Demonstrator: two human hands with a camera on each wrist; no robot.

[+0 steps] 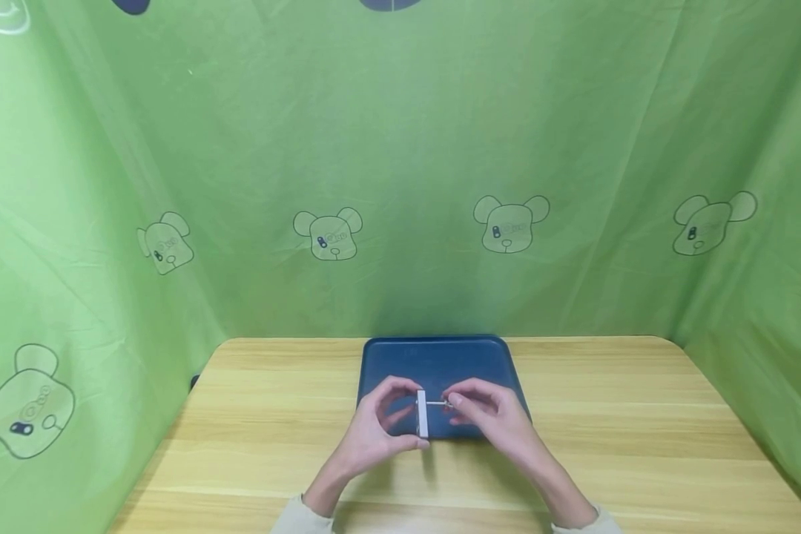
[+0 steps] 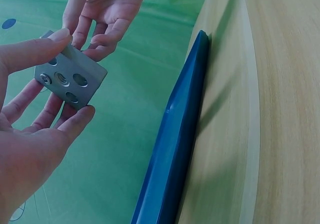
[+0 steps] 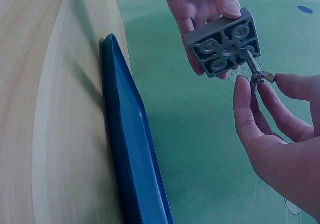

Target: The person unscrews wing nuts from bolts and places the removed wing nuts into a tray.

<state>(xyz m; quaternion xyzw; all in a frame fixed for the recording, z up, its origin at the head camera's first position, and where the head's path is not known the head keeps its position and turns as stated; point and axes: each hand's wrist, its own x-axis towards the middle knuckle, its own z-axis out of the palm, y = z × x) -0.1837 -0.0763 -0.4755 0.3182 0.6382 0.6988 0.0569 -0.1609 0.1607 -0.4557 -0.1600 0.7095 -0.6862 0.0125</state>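
Observation:
My left hand (image 1: 374, 434) grips a grey square block (image 1: 423, 415) by opposite edges, thumb on one side and fingers on the other. In the left wrist view, the block's flat face (image 2: 86, 68) has several round holes, and a bolt end fills one near a corner. Its ribbed, hollowed side shows in the right wrist view. A threaded bolt (image 3: 252, 62) sticks out of that side near a corner. At its outer end sits a wing nut (image 3: 257, 78), which the thumb and fingers of my right hand (image 1: 497, 415) pinch. Both hands are raised over the tray's near edge.
A blue tray (image 1: 434, 360) lies on the wood-grain table (image 1: 274, 415), under and beyond the hands. Green cloth (image 1: 414, 148) with printed bear heads hangs behind the table and along both sides.

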